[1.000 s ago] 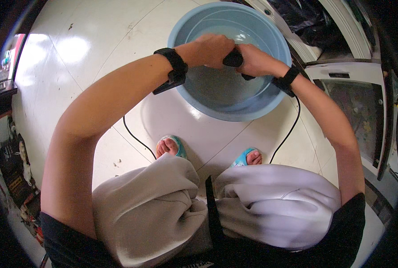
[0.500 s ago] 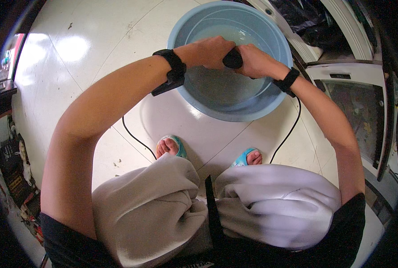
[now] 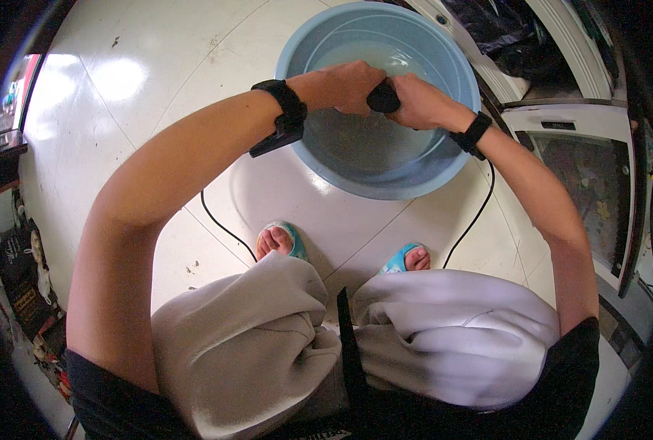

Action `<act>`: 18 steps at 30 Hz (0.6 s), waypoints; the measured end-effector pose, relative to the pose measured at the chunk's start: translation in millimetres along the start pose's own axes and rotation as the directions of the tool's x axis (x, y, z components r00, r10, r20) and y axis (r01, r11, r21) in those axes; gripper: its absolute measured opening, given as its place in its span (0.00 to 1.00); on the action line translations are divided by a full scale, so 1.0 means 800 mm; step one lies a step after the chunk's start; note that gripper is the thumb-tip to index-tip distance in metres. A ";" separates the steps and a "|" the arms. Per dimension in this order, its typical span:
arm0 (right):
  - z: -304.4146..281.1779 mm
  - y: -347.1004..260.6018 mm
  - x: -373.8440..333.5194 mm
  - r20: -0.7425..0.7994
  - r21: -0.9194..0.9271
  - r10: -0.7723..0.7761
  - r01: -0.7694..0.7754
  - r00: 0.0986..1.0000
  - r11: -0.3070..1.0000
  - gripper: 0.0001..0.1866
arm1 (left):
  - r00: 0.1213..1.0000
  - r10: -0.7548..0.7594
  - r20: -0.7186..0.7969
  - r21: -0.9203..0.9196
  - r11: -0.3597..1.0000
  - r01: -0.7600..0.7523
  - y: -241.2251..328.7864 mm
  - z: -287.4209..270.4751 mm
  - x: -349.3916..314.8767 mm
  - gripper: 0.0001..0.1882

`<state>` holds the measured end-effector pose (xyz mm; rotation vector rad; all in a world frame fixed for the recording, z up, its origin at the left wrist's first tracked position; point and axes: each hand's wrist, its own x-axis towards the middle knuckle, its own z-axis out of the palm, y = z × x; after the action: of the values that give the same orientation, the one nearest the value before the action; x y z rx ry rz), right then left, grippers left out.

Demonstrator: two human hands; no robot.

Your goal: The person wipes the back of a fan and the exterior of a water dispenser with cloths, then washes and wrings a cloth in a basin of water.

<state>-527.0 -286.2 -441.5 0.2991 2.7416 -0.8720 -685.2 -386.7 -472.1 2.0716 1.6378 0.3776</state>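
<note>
Both sets of fingers [image 3: 369, 79] curled closely around a dark bundle [image 3: 384, 97]

Blue basin [image 3: 367, 190], black held item [image 3: 383, 97], greyish trousers [image 3: 246, 352].

The scene was viewed through a head-worn fisheye camera, directed steeply downward; the light grey trousers [image 3: 238, 352] were taken in close, the light-blue basin [image 3: 385, 187] farther off, toward the upper edge.

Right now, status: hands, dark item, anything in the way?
Left hand and right hand closed on dark item. Item above blue basin of cloudy water. Left cord and right cord outside the basin, not blocking.
</note>
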 end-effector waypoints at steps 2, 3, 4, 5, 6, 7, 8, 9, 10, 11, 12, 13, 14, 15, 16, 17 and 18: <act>0.000 0.002 0.000 0.016 -0.018 0.034 -0.033 0.999 0.999 0.14 | 0.997 -0.041 0.059 -0.047 0.998 0.044 0.002 -0.003 0.001 0.19; 0.000 0.002 0.000 0.008 -0.019 0.007 -0.007 1.000 1.000 0.14 | 0.997 -0.040 0.058 -0.047 0.998 0.043 0.003 -0.004 0.001 0.19; 0.000 0.003 -0.001 0.000 -0.021 -0.020 0.020 1.000 1.000 0.14 | 0.998 -0.028 0.054 -0.029 0.999 0.030 0.005 -0.004 0.001 0.19; 0.001 0.004 -0.001 0.000 -0.021 -0.020 0.020 1.000 1.000 0.14 | 0.999 -0.016 0.051 -0.011 1.000 0.017 0.006 -0.005 0.001 0.19; 0.001 0.004 -0.001 -0.002 -0.029 0.016 -0.016 1.000 0.999 0.14 | 0.999 -0.016 0.051 -0.011 1.000 0.017 0.007 -0.005 0.000 0.19; 0.001 0.003 -0.001 -0.004 -0.036 0.052 -0.053 0.999 0.998 0.14 | 0.999 -0.017 0.040 -0.013 1.000 0.018 0.008 -0.005 -0.001 0.19; 0.000 0.003 -0.002 -0.003 -0.036 0.053 -0.053 0.999 0.998 0.14 | 0.999 -0.019 0.029 -0.014 1.000 0.019 0.008 -0.006 -0.001 0.18; -0.001 0.002 -0.002 0.003 -0.027 0.077 -0.077 0.997 0.997 0.14 | 0.999 -0.021 0.029 -0.013 1.000 0.021 0.006 -0.004 -0.001 0.18; -0.002 0.001 -0.001 0.010 -0.017 0.101 -0.100 0.995 0.995 0.14 | 0.999 -0.032 0.036 -0.017 0.999 0.033 0.004 -0.003 -0.001 0.18; -0.002 0.000 -0.001 0.010 -0.017 0.098 -0.098 0.995 0.995 0.14 | 0.998 -0.044 0.043 -0.021 0.999 0.045 0.002 -0.001 -0.001 0.18; -0.003 0.000 -0.002 -0.006 -0.011 0.087 -0.087 0.996 0.996 0.14 | 0.998 -0.041 0.043 -0.022 0.999 0.042 0.005 -0.004 0.000 0.18; -0.003 0.001 -0.003 -0.022 -0.005 0.077 -0.077 0.997 0.997 0.13 | 0.998 -0.029 0.047 -0.021 0.999 0.030 0.008 -0.006 0.000 0.19; -0.004 0.002 -0.004 -0.022 -0.005 0.079 -0.080 0.997 0.997 0.13 | 0.999 -0.018 0.050 -0.021 1.000 0.019 0.011 -0.008 0.001 0.20; -0.004 0.001 -0.005 -0.028 0.001 0.086 -0.086 0.996 0.996 0.13 | 0.999 -0.019 0.049 -0.020 1.000 0.020 0.012 -0.009 0.000 0.20; -0.004 0.000 -0.004 -0.034 0.007 0.093 -0.093 0.995 0.996 0.13 | 0.999 -0.008 0.043 -0.006 1.000 0.009 0.012 -0.010 -0.001 0.20; -0.005 -0.001 -0.004 -0.035 0.007 0.092 -0.092 0.995 0.996 0.13 | 0.999 0.003 0.037 0.008 1.000 -0.003 0.012 -0.011 -0.001 0.21; -0.007 -0.005 -0.005 -0.012 0.019 0.110 -0.110 0.994 0.994 0.13 | 0.999 0.003 0.038 0.007 1.000 -0.003 0.015 -0.013 -0.001 0.21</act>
<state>-525.2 -286.2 -433.5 0.4569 2.7011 -0.8693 -680.2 -388.0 -457.1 2.0741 1.6166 0.3320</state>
